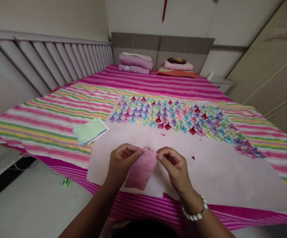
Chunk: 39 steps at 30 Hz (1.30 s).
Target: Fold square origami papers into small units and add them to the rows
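Note:
A pink sheet of paper [142, 170] hangs between my two hands, its lower end tilted toward me. My left hand [123, 160] pinches its top left corner between thumb and fingers. At the top right corner, my right hand [174, 167] grips it the same way, with a white beaded bracelet [195, 216] on that wrist. Beneath lies a large pale pink sheet [217, 178] spread over the bed. Across its far part stand rows of small folded paper shapes [158, 114] in many colours.
Left of the large sheet lies a stack of green, blue and white paper [90, 132]. Dark red scraps [193, 157] dot the sheet. Folded purple bedding [135, 62] and a pink pile [178, 66] sit by the headboard [138, 43]. A green paper piece [66, 182] lies on the floor.

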Each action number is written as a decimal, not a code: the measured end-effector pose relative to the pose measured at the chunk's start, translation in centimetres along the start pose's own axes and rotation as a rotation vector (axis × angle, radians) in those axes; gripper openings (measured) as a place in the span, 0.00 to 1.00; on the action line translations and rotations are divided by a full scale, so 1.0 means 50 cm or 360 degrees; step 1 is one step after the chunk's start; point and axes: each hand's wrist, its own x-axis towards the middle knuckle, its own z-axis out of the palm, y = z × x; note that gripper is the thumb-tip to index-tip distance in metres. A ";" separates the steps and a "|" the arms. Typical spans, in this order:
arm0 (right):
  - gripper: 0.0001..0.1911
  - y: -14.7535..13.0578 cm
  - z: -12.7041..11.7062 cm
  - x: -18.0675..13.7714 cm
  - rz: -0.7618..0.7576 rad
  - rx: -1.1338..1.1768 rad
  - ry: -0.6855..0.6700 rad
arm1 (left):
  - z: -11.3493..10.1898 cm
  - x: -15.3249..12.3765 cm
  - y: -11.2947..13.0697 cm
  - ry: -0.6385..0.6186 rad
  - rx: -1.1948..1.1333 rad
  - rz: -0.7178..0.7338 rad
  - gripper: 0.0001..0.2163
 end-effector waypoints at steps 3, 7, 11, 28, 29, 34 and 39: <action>0.10 -0.009 -0.008 0.009 -0.0033 -0.0167 -0.0125 | 0.003 -0.001 0.006 -0.0155 0.0146 0.0035 0.09; 0.10 -0.021 -0.014 0.018 0.0072 -0.0288 -0.0448 | 0.010 -0.002 0.022 -0.0493 0.0428 0.0050 0.11; 0.11 -0.013 -0.017 0.017 0.0146 -0.0197 -0.0475 | 0.006 0.006 0.039 -0.0551 0.0463 0.0130 0.17; 0.13 0.060 -0.013 0.014 0.0227 0.0466 0.0363 | -0.027 0.014 -0.046 -0.0183 -0.0469 -0.0009 0.15; 0.13 0.061 -0.014 0.012 0.0224 0.0458 0.0364 | -0.028 0.016 -0.042 -0.0185 -0.0435 -0.0036 0.14; 0.11 0.060 -0.017 0.003 0.0211 0.0480 0.0318 | -0.026 0.013 -0.034 -0.0152 -0.0310 -0.0073 0.07; 0.09 0.049 -0.018 -0.002 0.0259 0.0537 0.0170 | -0.024 0.001 -0.030 -0.0114 -0.0264 -0.0016 0.05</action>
